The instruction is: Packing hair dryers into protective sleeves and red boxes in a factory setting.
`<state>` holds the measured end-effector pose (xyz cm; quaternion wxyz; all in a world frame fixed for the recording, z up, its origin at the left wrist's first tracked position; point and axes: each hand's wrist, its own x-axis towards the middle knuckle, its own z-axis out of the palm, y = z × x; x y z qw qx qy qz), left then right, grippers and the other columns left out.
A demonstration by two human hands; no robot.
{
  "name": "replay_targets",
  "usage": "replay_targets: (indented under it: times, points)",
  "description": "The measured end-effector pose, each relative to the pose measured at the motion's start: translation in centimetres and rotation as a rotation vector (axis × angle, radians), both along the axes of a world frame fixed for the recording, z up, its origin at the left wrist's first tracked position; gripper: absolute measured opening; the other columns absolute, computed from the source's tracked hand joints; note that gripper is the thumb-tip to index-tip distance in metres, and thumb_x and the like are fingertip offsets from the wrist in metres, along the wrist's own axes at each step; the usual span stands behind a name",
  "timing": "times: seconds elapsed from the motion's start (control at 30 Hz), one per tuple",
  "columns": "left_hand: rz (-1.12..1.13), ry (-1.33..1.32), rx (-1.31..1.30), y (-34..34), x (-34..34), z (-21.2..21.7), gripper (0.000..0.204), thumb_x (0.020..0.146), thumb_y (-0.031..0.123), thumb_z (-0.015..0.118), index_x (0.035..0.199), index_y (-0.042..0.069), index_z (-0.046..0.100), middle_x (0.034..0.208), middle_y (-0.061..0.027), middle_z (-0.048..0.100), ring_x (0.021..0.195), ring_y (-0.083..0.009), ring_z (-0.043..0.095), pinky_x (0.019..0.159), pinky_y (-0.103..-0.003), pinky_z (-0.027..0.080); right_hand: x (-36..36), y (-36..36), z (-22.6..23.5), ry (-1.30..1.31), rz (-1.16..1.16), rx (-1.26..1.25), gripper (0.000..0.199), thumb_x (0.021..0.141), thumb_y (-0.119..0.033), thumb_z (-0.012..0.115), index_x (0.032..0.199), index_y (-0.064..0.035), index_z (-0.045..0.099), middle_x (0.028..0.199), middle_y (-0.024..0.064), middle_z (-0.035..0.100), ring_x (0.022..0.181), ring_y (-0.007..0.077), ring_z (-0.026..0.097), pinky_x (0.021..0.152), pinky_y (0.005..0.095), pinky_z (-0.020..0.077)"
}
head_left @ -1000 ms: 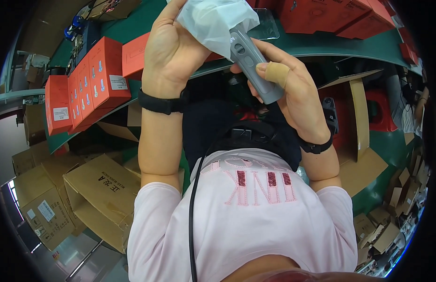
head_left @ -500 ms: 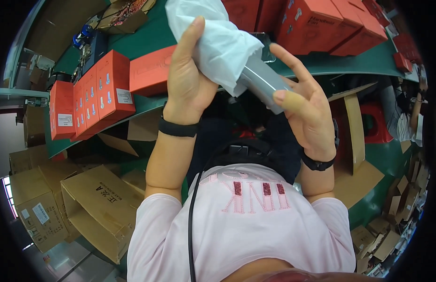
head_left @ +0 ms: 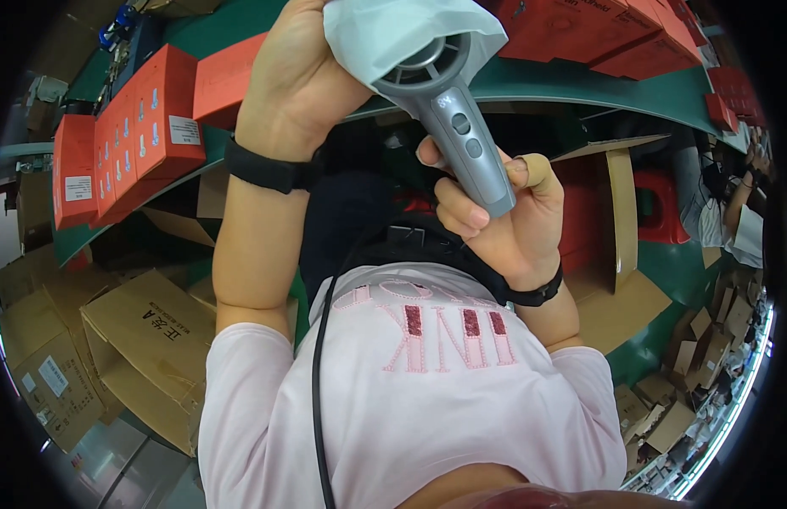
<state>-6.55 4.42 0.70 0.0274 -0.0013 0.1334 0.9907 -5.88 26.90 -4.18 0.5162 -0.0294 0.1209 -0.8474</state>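
A grey handheld fan [head_left: 468, 140] is tilted in front of me, its head up and its handle slanting down to the right. Over part of the fan head lies a thin white bag [head_left: 385, 38]; the round grille and the buttons on the handle show below it. My left hand [head_left: 300, 85] grips the bag around the head from the left, with its fingertips hidden behind it or cut off by the upper edge. Wrapped round the lower end of the handle is my right hand [head_left: 525, 216], closed, thumb on the right side.
Red boxes [head_left: 147, 127] stand on the green table [head_left: 546, 89] at the left, and more red boxes [head_left: 597, 34] at the back right. Open cardboard cartons [head_left: 147, 339] lie lower left, another carton [head_left: 622, 220] at right. A red stool [head_left: 660, 208] is beyond it.
The fan has turned so its buttons and grille now face me, and the bag sits further up on the head. My right fingers have closed round the handle.
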Motion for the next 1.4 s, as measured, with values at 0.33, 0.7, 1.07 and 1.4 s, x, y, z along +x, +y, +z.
replay_targets:
  times: [0.33,0.7,1.07,1.4]
  points:
    - [-0.060,-0.026,0.033,-0.1,-0.1,0.0,0.042,0.104,0.030,0.058,0.132,-0.003,0.057,0.110,-0.0194,0.072,0.097,-0.0275,0.074,0.086,-0.045,0.062,0.4,0.1,-0.9,-0.020,0.062,-0.059,0.074,0.085,-0.029,0.051,0.152,-0.0022,0.036,0.138,0.0218,0.055,0.073,0.0197,0.056,0.065,0.0323,0.0420]
    - [-0.052,-0.021,0.028,0.0,-0.1,0.0,0.046,0.105,0.031,0.056,0.135,-0.003,0.053,0.113,-0.0199,0.071,0.099,-0.0274,0.074,0.086,-0.046,0.062,0.4,0.2,-0.5,-0.061,0.063,-0.070,0.071,0.089,-0.025,0.052,0.148,0.0090,0.031,0.135,0.0242,0.049,0.074,0.0191,0.055,0.065,0.0313,0.0450]
    - [-0.194,-0.101,0.136,0.4,-0.5,-1.4,0.050,0.106,0.034,0.054,0.138,-0.004,0.050,0.111,-0.0189,0.071,0.095,-0.0278,0.074,0.082,-0.041,0.063,1.8,-0.8,-2.8,-0.126,0.195,-0.116,0.082,0.081,-0.027,0.057,0.155,-0.0093,0.028,0.115,0.0178,0.056,0.077,0.0230,0.055,0.069,0.0350,0.0451]
    - [-0.269,-0.033,0.121,-0.1,-0.2,-1.7,0.048,0.107,0.035,0.050,0.137,-0.002,0.052,0.113,-0.0189,0.071,0.096,-0.0274,0.075,0.084,-0.044,0.063,1.7,-1.3,-3.7,-0.157,0.215,-0.159,0.082,0.081,-0.028,0.056,0.156,-0.0091,0.029,0.112,0.0174,0.057,0.075,0.0227,0.054,0.064,0.0340,0.0445]
